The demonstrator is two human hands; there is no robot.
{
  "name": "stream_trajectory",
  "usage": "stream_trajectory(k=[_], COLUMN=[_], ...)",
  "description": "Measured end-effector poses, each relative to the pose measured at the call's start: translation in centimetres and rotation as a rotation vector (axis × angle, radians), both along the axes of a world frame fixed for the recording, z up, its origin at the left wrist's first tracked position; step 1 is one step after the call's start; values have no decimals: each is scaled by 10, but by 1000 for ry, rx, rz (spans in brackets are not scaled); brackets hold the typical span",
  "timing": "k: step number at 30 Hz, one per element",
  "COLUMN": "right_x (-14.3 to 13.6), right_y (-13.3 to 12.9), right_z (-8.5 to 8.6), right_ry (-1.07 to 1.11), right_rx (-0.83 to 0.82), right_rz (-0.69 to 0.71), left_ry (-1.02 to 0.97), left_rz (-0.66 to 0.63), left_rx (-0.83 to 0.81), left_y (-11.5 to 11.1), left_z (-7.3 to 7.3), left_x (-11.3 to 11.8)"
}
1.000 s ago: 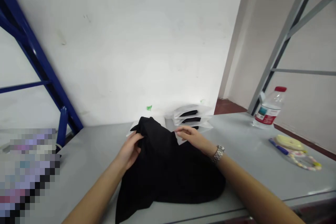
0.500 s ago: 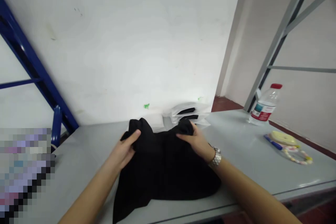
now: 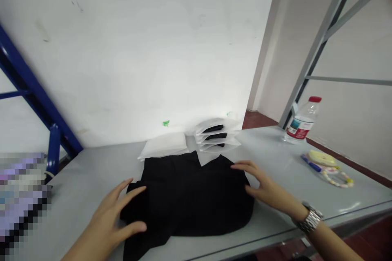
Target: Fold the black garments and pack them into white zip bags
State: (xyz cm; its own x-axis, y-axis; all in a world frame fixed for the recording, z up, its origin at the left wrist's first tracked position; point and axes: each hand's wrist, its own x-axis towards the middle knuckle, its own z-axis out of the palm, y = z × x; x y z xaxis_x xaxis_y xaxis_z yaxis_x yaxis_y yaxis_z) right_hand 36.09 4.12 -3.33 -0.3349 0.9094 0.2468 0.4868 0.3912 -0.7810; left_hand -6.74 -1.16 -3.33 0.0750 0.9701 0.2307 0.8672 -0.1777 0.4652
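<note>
A black garment (image 3: 196, 197) lies spread on the grey table (image 3: 98, 179), with a notch in its far edge and its near left corner hanging toward the table's front. My left hand (image 3: 113, 216) is at its left side, fingers apart and partly over the cloth. At the right side, my right hand (image 3: 265, 187) has its fingers spread, the tips at the cloth's edge. Neither hand grips the fabric. Whether the fingertips press on it I cannot tell. The garment's exact kind is unclear.
Behind the garment lie a flat stack of white bags (image 3: 165, 145) and several white bags with black contents (image 3: 216, 134). To the right stand a water bottle (image 3: 301, 120), a yellow item (image 3: 323, 158) and a bead bracelet (image 3: 338, 180). A white wall (image 3: 159, 49) closes the back.
Both hands have let go of the garment's bunched upper corners and opened. The cloth now lies flatter. My left hand has moved down and left, my right hand to the right.
</note>
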Motion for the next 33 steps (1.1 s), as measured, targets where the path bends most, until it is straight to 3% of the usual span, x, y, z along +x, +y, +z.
stream_trajectory(k=[2,5,9,13,16,18,22,25,29,33], right_x=[-6,-14,-16,-11,-9,-9,-12,-16,-15,-16], right_y=[-7,-8,-1,7,7,0,-20,-29,-25,-12], right_z=[5,7,7,6,3,3,8,12,16,33], right_ry=[-111,-140,7,124,179,139,-144,-198,66,479], right_rx=[29,107,127,-22,-89,-39,71,107,91,-81], right_rz=[88,124,82,-52,-111,-61,112,145,101,-105], left_ry=[121,185,124,76,81,70,49,26,-240,-821], left_rz=[-89,-115,-56,19,59,69,24,-5,99,329], left_rx=[-34,-74,-10,-53,-130,-145,-65,47,87,-33], left_y=[3,9,15,12,4,-2,-8,-7,-11,-11], left_z=[-2,3,22,35,29,20,4,6,27,64], left_x=[3,10,17,17,12,6,-5,-4,10,29])
